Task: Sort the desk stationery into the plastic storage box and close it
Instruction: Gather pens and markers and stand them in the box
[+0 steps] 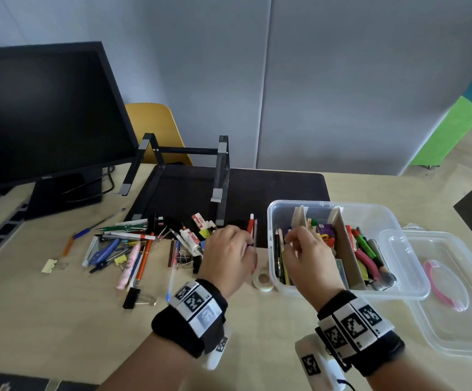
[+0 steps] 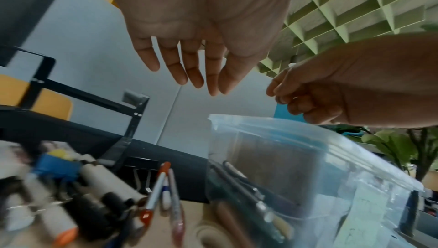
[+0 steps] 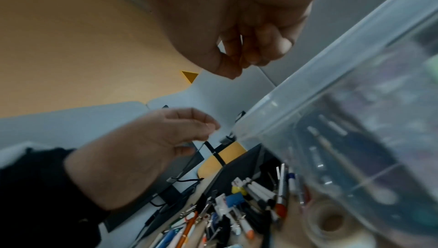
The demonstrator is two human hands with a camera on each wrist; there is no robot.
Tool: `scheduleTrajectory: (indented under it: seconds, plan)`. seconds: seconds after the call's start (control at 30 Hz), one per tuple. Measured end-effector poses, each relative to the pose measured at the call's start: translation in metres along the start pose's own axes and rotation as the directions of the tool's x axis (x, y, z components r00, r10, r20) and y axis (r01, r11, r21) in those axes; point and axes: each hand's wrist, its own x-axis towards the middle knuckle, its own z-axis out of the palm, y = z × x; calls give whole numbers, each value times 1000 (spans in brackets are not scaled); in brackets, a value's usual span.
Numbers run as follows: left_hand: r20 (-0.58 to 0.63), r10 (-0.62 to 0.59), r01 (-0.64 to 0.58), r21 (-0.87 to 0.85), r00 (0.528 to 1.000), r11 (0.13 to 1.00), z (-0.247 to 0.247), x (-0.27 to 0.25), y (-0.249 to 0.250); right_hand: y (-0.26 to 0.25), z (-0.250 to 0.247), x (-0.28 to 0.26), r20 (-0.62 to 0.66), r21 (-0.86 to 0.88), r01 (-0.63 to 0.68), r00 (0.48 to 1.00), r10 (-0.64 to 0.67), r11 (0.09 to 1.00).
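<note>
While pens (image 1: 281, 258) fill it, the plastic storage box (image 1: 407, 280) stands open

The right hand (image 1: 305, 249) hides part of the box's (image 1: 282, 289) middle compartment, and the wrist views blur the pens (image 2: 163, 192) to streaks.

Only thing I'm really managing to read here is "DELL" on the monitor (image 1: 45, 114), sitting on its bottom bezel just above the stand. The wristbands (image 1: 198, 303) are showing black-and-white square marker codes, with what looks like "L4" printed small next to one on the left band, but it's tiny. The red-and-white eraser (image 1: 200, 220) is showing some print, too blurry to make out.
</note>
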Motion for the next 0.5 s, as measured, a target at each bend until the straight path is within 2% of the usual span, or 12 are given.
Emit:
scheduleTrajectory:
  seconds: [0.13, 0.3, 0.4, 0.5]
  plan:
    - [119, -155, 149, 54, 981, 987, -17, -6, -37, -27, 18, -1, 75, 33, -4, 997, 1, 999]
    - [289, -332, 304, 138, 898, 943, -27, -7, -89, -49, 52, 3, 195, 23, -19, 981, 15, 1000]
    - [349, -405, 370, 166, 845, 914, -29, -6, -118, -56, 78, 6, 296, -18, -114, 948, 114, 993]
    - [353, -405, 384, 132, 843, 914, -30, -1, -140, -55, 107, 13, 339, -65, -223, 912, 232, 973]
